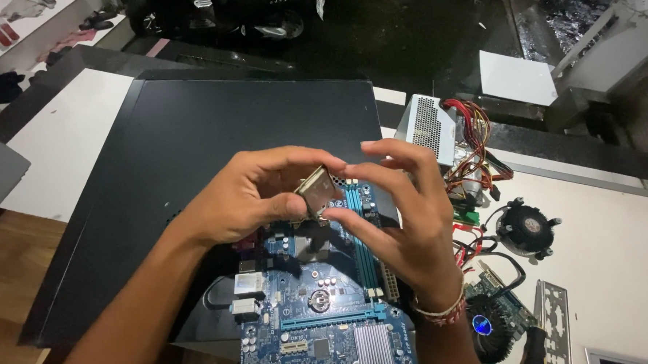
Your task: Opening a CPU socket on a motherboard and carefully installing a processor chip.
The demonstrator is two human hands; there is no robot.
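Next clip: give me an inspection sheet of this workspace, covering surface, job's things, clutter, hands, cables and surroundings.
Surface: white table, partly covered by a flat black case panel.
Job's things: small square processor chip held above a blue motherboard.
Clutter: round cooler fan, graphics card with fan, metal port plate, silver power supply.
Hands: left hand and right hand both pinch the chip with their fingers; a beaded band sits on the right wrist.
Cables: red, yellow and black wire bundle spilling from the power supply.
Surroundings: dark floor beyond the table, a parked scooter at the top, wooden floor at left.
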